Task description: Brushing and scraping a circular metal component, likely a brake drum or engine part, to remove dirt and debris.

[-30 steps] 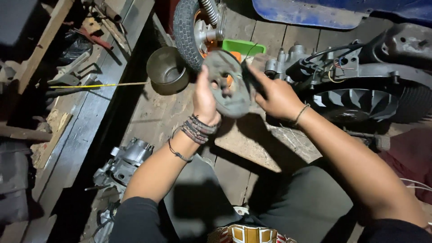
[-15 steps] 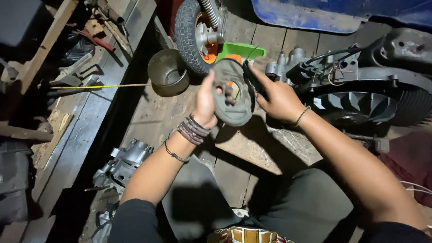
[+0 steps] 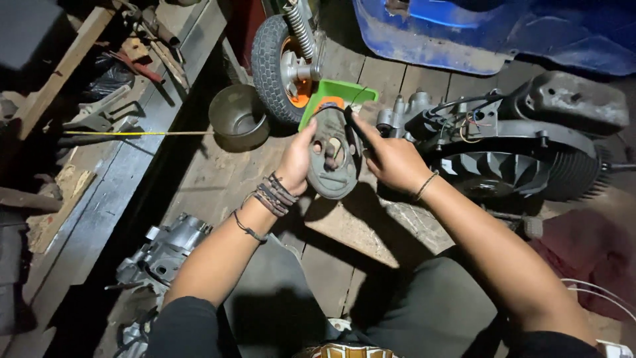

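Observation:
A round grey metal engine plate (image 3: 333, 164) with openings in its face is held upright in front of me, above the wooden plank floor. My left hand (image 3: 296, 161), with several bracelets at the wrist, grips the plate's left edge. My right hand (image 3: 389, 158) is on the plate's right side and holds a thin dark tool (image 3: 353, 130) against it. Whether the tool's tip is in an opening I cannot tell.
A scooter engine with a finned fan cover (image 3: 523, 152) lies at the right. A small wheel (image 3: 285, 59), a green plastic piece (image 3: 334, 93) and a metal bowl (image 3: 238, 116) are ahead. An engine casing (image 3: 169, 248) lies at lower left. Tools lie on a bench (image 3: 86, 126) at the left.
The plate has turned from nearly face-on to more edge-on, and both hands have shifted slightly with it. My right hand's tool now points up along the plate's right side.

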